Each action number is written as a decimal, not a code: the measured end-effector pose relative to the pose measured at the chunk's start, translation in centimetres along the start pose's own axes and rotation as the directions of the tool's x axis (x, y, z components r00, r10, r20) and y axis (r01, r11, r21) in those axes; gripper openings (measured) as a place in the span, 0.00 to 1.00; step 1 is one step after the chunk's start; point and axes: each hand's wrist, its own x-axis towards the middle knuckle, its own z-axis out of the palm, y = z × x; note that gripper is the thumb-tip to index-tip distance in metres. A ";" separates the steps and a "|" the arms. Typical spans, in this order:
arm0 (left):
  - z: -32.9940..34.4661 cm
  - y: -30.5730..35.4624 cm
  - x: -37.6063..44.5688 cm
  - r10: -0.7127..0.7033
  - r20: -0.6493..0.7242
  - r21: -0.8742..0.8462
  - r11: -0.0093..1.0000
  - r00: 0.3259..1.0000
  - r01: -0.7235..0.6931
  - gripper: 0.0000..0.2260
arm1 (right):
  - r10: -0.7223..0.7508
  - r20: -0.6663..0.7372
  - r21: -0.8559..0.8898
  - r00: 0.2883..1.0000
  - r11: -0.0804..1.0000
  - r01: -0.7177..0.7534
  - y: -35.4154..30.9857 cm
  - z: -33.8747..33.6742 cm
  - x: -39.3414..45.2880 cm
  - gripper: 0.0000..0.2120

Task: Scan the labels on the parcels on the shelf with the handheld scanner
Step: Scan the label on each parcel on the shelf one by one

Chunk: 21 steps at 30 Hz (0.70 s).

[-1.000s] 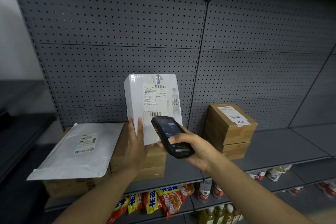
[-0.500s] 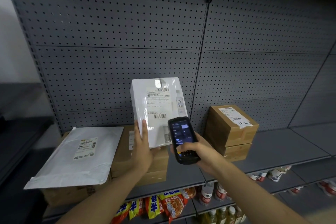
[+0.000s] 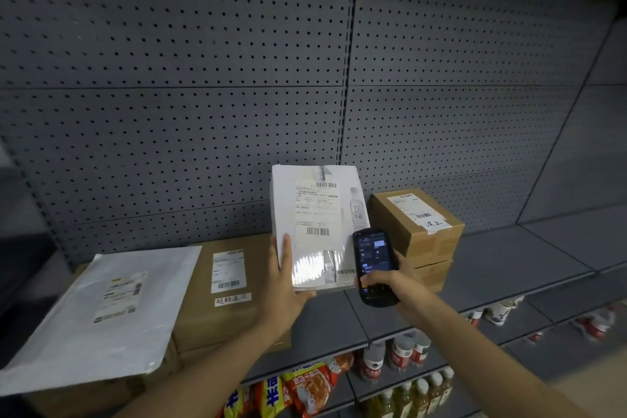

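Gripped at its lower left edge by the left hand [image 3: 283, 285], fingers flat up the front and thumb under: white parcel [image 3: 315, 224], held upright over the grey shelf [image 3: 509, 261], label w/ barcodes facing near. Just right of it, black handheld scanner [image 3: 373, 266], screen lit, clasped in the right hand [image 3: 395, 282], fingers curled round its lower half. Left on the shelf: flat white mailer [image 3: 101, 312] atop brown boxes, labelled brown box [image 3: 224, 285] beside it; right, two stacked brown boxes [image 3: 419, 234].
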 end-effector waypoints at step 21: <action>13.2 -0.5 4.8 -0.411 0.301 -0.038 0.896 0.860 0.441 0.54 | 0.172 0.049 -0.272 0.984 0.950 -0.153 4.8 -9.3 11.4 0.36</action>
